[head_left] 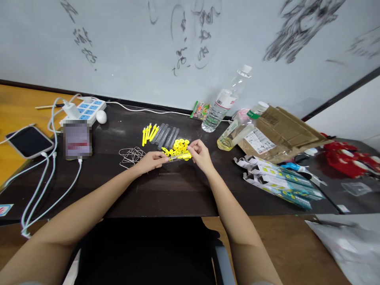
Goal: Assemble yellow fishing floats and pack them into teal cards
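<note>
My left hand (152, 161) pinches the left end of a clear plastic tube (173, 159), held nearly level just above the dark table. At its other end, the fingers of my right hand (201, 155) close on a yellow plunger-like rod (185, 156). The rod lines up with the tube and seems partly inside it; how far, I cannot tell. Just behind lie small yellow rings and caps (181, 144), partly covered by my right fingers. Several clear tubes (166, 135) rest side by side, and left of them are more yellow rods (150, 132). Bent metal wires (130, 156) lie near my left hand.
At the left are a power strip (90, 109), cables and two phones (77, 138) (29, 141). Two bottles (222, 103) (242, 126) stand at the back right, near flattened cardboard (276, 134). Opened boxes (279, 182) and scissors (311, 176) lie to the right. A whiteboard (133, 51) rises behind.
</note>
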### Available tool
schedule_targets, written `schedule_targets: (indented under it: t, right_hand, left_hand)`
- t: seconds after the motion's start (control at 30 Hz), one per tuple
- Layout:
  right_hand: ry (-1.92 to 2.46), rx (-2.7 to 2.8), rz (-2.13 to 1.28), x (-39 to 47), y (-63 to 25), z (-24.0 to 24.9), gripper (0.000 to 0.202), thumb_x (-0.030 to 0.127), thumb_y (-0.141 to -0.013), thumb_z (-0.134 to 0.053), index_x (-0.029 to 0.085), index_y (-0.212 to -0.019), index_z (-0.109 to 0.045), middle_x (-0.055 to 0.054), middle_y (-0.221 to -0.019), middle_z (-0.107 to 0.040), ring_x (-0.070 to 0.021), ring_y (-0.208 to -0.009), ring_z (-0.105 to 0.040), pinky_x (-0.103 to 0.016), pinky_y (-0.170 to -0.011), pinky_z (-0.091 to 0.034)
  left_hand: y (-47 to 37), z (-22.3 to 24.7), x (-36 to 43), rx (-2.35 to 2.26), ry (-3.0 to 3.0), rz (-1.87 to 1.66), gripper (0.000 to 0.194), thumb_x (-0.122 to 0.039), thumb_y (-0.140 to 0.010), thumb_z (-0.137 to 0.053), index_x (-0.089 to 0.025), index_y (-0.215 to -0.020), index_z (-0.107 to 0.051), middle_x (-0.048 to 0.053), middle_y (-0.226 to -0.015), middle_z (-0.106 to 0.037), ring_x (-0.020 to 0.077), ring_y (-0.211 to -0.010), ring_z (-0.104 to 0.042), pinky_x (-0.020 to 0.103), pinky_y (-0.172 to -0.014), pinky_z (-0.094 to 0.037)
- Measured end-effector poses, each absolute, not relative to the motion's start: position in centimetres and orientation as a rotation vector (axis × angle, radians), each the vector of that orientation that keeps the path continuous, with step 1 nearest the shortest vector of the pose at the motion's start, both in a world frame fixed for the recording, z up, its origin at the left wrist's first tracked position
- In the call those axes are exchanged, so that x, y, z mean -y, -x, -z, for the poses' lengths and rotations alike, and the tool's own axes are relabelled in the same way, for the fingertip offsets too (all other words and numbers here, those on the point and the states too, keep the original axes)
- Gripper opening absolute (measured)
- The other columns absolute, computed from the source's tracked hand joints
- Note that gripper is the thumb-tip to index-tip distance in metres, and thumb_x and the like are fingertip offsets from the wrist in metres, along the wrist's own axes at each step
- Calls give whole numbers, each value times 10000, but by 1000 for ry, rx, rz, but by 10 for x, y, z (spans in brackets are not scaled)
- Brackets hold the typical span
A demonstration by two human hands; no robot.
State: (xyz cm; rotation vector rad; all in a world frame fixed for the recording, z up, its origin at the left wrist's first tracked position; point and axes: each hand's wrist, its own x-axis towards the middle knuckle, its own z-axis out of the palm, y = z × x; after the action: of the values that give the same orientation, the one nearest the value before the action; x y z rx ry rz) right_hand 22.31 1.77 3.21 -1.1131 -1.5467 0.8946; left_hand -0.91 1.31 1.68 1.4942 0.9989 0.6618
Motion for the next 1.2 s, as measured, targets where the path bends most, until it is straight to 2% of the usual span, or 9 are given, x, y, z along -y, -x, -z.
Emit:
schedule_targets:
  t: [0.27, 0.47, 0.6, 0.97, 1.2]
  right_hand:
    - [1151, 1510, -943, -16, -222, -28, 348, 547, -830, -532, 226, -720, -453, 88, -405, -363, -71, -308, -323, -208, -316, -207]
    - [977, 1495, -1113, -14, -224, -31, 266, 458, -806, -582, 233, -853, -449, 96, -506, -435, -70, -390, -390, -194, -377, -359]
    - [939, 1528, -1186, -16, -226, -33, 272, 452, -824, -570, 225, -884, -432, 84, -525, -521, -74, -395, -433, -198, -393, -381]
    - [1091, 1604, -1083, -16, -227, -34, 380, 539, -842, -526, 227, -720, -347, 112, -361, -446, -53, -277, -308, -165, -320, -227]
    - [1216, 1708, -905, -13, -227, -36, 542, 582, -861, -456, 183, -499, -405, 46, -395, -401, -59, -363, -342, -212, -402, -267]
  left_hand:
    - [8, -17, -12, -1001, -1505, -675, 317, -467, -783, -610, -160, -860, -632, -67, -467, -383, 47, -406, -282, 200, -420, -171]
    - [11, -22, -15, -1051, -1438, -733, 308, -463, -805, -582, -164, -872, -613, -71, -468, -377, 36, -373, -237, 199, -398, -139]
    - [12, -23, -16, -1071, -1376, -728, 289, -456, -816, -575, -176, -886, -600, -74, -479, -367, 28, -356, -199, 201, -387, -107]
    - [12, -26, -13, -1041, -1384, -676, 269, -419, -835, -573, -165, -915, -609, -74, -476, -358, 27, -354, -206, 187, -378, -108]
    - [11, -22, -13, -1011, -1423, -617, 296, -456, -827, -570, -165, -876, -592, -79, -471, -348, 27, -355, -209, 181, -376, -119]
